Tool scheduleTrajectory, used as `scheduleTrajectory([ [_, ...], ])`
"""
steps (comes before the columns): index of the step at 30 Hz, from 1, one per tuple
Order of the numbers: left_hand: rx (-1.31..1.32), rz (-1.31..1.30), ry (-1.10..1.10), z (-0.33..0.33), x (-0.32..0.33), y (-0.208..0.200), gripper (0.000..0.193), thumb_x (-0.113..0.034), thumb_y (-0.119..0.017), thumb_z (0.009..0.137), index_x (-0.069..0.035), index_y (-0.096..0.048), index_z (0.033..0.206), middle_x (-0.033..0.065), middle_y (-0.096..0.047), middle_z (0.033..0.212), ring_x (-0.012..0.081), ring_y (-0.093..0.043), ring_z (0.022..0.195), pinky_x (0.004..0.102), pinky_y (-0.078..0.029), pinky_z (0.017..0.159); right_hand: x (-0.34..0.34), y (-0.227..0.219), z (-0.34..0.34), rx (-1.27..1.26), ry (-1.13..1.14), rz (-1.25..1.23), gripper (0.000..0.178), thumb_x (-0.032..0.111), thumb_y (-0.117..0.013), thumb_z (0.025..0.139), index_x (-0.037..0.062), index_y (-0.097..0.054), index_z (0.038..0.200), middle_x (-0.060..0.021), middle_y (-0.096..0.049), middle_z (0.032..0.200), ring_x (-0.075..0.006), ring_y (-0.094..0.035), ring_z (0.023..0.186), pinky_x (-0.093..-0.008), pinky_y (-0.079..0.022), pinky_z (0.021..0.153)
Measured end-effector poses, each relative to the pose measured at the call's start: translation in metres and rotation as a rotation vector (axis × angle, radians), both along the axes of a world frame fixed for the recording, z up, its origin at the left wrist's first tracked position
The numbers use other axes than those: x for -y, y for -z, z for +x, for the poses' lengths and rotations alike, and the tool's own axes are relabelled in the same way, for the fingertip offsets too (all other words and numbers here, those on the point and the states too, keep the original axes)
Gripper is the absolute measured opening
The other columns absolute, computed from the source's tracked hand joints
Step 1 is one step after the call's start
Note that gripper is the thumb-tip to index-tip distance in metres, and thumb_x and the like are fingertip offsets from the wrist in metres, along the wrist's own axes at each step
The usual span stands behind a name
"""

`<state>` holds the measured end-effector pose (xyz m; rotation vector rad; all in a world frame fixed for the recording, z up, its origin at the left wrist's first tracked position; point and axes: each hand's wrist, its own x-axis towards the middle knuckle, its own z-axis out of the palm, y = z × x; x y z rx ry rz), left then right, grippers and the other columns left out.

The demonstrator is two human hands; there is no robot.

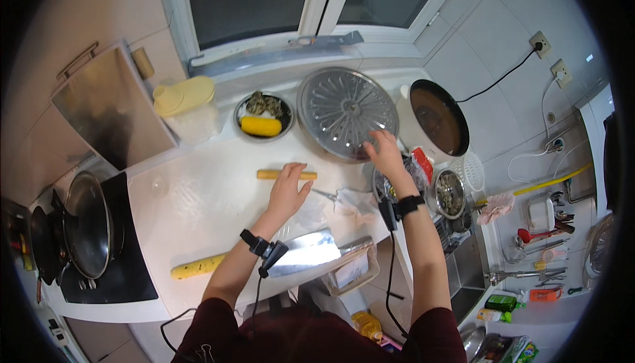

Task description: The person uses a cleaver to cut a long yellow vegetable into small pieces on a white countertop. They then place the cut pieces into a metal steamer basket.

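Note:
My left hand point(289, 190) lies over a short, straight, light-brown stick point(266, 174) on the white counter, fingers stretched out across it. At the lower right rim of a large round metal steamer tray point(340, 108) is my right hand point(385, 155), its fingers apart and slightly bent. I cannot tell whether the fingertips touch the rim. A wide-bladed knife point(304, 252) rests near the counter's front edge. Partly hidden by my left forearm is a long yellow, brown-speckled roll point(197, 267). Behind the stick stands a bowl point(267, 135) with a yellow cylindrical piece point(260, 126) and dark greyish lumps point(263, 104).
A white pot point(430, 121) of brown liquid stands at the back right. Nearby are a metal bowl point(449, 194) and the sink point(456, 283). A yellow-lidded container point(188, 108) stands at the back left, with a covered pan point(89, 231) on the black hob point(135, 257).

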<state>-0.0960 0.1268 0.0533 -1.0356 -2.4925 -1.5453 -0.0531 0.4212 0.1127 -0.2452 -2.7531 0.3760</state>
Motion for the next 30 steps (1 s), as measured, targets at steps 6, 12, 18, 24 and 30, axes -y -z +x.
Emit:
scheduleTrajectory([
  [6, 0.086, -0.035, -0.080, 0.012, -0.029, 0.004, 0.039, -0.014, -0.068, 0.085, 0.000, -0.056, 0.120, 0.0182, -0.055, 0.121, 0.0372, -0.056, 0.111, 0.0412, -0.047, 0.094, -0.036, 0.022, -0.111, 0.323, 0.073, -0.032, 0.045, 0.041, -0.065, 0.086, 0.0094, -0.066, 0.118, -0.0223, -0.044, 0.141, -0.0415, -0.041, 0.129, -0.0493, -0.037, 0.106],
  [12, 0.180, -0.100, -0.190, 0.016, -0.058, 0.000, 0.039, -0.007, -0.067, 0.084, -0.002, -0.056, 0.121, 0.0172, -0.055, 0.122, 0.0296, -0.061, 0.100, 0.0352, -0.054, 0.079, -0.047, 0.016, -0.155, 0.691, 0.030, -0.094, 0.068, 0.054, -0.070, 0.081, 0.0085, -0.061, 0.130, -0.0284, -0.013, 0.156, -0.0473, -0.014, 0.142, -0.0671, -0.020, 0.108],
  [18, 0.097, -0.052, -0.232, 0.018, -0.114, -0.028, 0.037, -0.004, -0.066, 0.084, -0.003, -0.057, 0.120, 0.0144, -0.056, 0.121, 0.0255, -0.061, 0.095, 0.0340, -0.053, 0.077, -0.078, -0.026, -0.143, 0.522, -0.149, -0.047, 0.070, 0.053, -0.072, 0.079, 0.0034, -0.061, 0.127, -0.0295, -0.012, 0.156, -0.0482, -0.010, 0.144, -0.0691, -0.015, 0.110],
  [24, 0.067, -0.040, -0.088, 0.030, -0.196, -0.052, 0.036, -0.004, -0.067, 0.085, -0.003, -0.058, 0.120, 0.0138, -0.055, 0.123, 0.0245, -0.061, 0.095, 0.0341, -0.054, 0.078, -0.237, -0.067, -0.081, 0.413, 0.095, -0.080, 0.067, 0.051, -0.071, 0.080, 0.0025, -0.062, 0.126, -0.0307, -0.011, 0.156, -0.0486, -0.009, 0.145, -0.0693, -0.018, 0.109],
  [30, 0.073, -0.098, -0.024, 0.042, -0.245, -0.044, 0.036, -0.005, -0.068, 0.085, -0.003, -0.059, 0.119, 0.0143, -0.056, 0.122, 0.0249, -0.061, 0.094, 0.0336, -0.054, 0.078, -0.362, -0.041, -0.013, 0.553, 0.404, -0.201, 0.068, 0.053, -0.071, 0.081, 0.0029, -0.063, 0.126, -0.0292, -0.012, 0.157, -0.0474, -0.011, 0.145, -0.0679, -0.019, 0.110],
])
